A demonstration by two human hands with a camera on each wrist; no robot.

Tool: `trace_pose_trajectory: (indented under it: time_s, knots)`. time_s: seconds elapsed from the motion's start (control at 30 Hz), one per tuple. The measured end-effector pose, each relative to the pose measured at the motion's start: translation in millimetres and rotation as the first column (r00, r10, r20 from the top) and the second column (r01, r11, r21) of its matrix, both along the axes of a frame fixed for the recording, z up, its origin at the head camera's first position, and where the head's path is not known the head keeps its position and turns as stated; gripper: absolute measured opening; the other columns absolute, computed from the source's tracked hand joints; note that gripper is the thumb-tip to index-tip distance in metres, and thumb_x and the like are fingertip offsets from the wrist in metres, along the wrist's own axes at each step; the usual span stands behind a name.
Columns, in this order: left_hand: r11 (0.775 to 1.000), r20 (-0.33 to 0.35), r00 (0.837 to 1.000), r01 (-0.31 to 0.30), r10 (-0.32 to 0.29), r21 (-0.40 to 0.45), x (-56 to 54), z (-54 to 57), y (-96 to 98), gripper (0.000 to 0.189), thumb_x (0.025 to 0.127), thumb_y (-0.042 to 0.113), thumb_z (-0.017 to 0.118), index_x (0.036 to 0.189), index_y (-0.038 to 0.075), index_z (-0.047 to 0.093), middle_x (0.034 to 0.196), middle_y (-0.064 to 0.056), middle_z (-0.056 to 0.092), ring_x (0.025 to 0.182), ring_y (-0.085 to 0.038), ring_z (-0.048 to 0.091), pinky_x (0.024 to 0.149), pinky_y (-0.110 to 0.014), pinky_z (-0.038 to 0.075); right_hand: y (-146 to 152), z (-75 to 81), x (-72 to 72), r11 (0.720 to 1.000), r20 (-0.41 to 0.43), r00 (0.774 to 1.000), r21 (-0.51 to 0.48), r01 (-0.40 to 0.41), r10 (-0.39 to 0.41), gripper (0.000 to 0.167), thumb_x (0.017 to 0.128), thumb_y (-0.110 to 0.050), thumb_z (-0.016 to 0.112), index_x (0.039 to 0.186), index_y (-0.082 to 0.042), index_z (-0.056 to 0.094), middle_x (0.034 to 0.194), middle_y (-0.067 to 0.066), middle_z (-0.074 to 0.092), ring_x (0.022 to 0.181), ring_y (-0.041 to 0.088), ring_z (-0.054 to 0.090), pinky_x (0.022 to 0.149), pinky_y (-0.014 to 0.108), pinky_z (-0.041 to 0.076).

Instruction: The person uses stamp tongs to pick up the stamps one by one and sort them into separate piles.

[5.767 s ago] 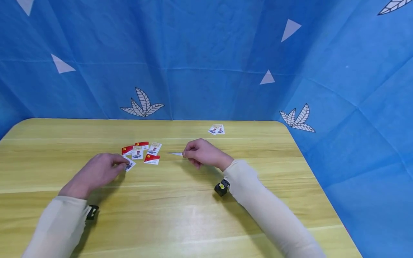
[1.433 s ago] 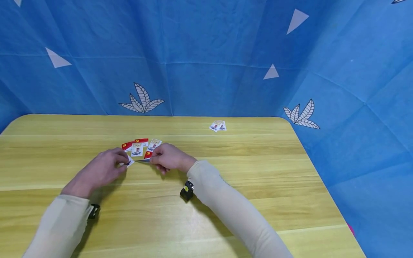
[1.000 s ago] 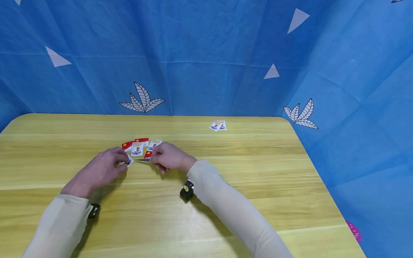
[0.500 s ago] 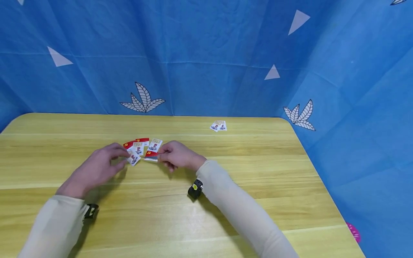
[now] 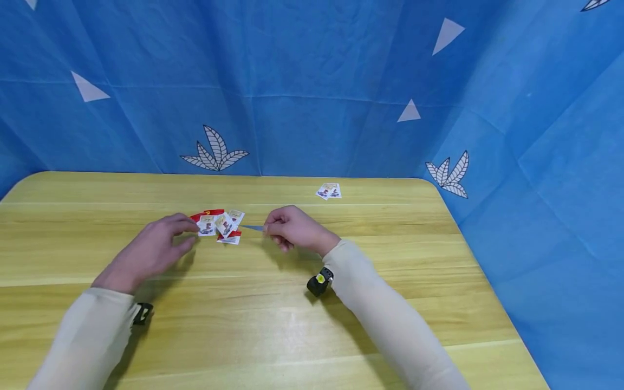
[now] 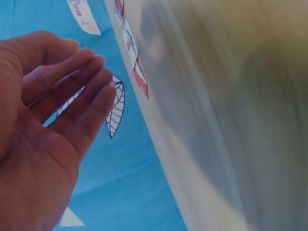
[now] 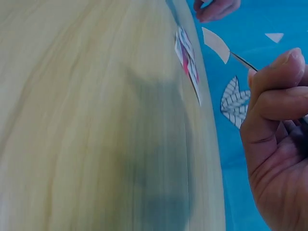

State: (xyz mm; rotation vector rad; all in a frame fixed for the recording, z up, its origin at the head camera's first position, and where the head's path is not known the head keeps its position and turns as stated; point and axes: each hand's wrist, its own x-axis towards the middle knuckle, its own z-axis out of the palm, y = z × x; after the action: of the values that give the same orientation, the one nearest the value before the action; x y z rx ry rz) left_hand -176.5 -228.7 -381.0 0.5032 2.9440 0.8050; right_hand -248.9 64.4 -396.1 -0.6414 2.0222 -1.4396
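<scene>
My right hand (image 5: 297,230) grips slim, pointed metal tweezers (image 5: 252,228) with curled fingers. At their tip hangs a small white printed card (image 7: 216,44), in the air above the table in the right wrist view. My left hand (image 5: 153,249) lies just left of the cluster with fingers slightly bent and nothing between them. Beneath and around the lifted card are several small cards: a white one with a printed picture (image 5: 207,226), another white one (image 5: 236,216), and red-and-white ones, such as the front one (image 5: 228,240). The left fingertips partly cover a red card's edge.
Two overlapping white cards (image 5: 329,190) lie near the back edge of the wood-grain table (image 5: 273,319). Behind and to the right hangs a blue cloth (image 5: 312,92) printed with leaves and triangles. Both wrists carry small black cameras.
The white card has left my left fingers and moved right on the tweezers, over the other cards. My right hand has drawn back rightward; my left fingers have come apart.
</scene>
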Motion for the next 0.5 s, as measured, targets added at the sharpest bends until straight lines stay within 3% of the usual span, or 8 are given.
trace_pose_trajectory:
  time_s: [0.17, 0.33, 0.5]
  knots:
    - [0.999, 0.0, 0.999, 0.034, -0.034, -0.019, -11.0, 1.6, 5.5, 0.027, 0.092, 0.005, 0.065, 0.116, -0.005, 0.067, 0.119, -0.02, 0.061, 0.112, -0.041, 0.056, 0.095, -0.058, 0.043, 17.0, 0.9, -2.4, 0.999, -0.008, 0.999, 0.001, 0.034, -0.034, 0.022, 0.1, -0.007, 0.053, 0.1, 0.014, 0.059, 0.061, 0.006, 0.051, 0.045, 0.016, 0.048, 0.044, 0.031, 0.037]
    - [0.998, 0.078, 0.997, 0.025, -0.02, -0.059, -24.5, 2.7, 12.3, 0.029, 0.09, 0.002, 0.065, 0.118, -0.006, 0.066, 0.122, -0.023, 0.059, 0.116, -0.043, 0.052, 0.099, -0.059, 0.04, 30.9, 1.7, -4.2, 0.998, 0.014, 0.998, -0.012, 0.056, -0.056, 0.022, 0.1, -0.006, 0.051, 0.1, 0.015, 0.058, 0.06, 0.006, 0.05, 0.044, 0.017, 0.047, 0.043, 0.032, 0.037]
    - [0.994, 0.122, 0.992, 0.032, -0.019, -0.1, -36.3, 1.3, 17.5, 0.028, 0.088, 0.0, 0.065, 0.115, -0.007, 0.067, 0.119, -0.023, 0.06, 0.11, -0.04, 0.054, 0.097, -0.058, 0.042, 40.5, 2.6, -5.7, 0.998, 0.022, 0.998, -0.02, 0.062, -0.062, 0.023, 0.1, -0.006, 0.049, 0.102, 0.015, 0.057, 0.061, 0.006, 0.05, 0.045, 0.017, 0.047, 0.043, 0.031, 0.036]
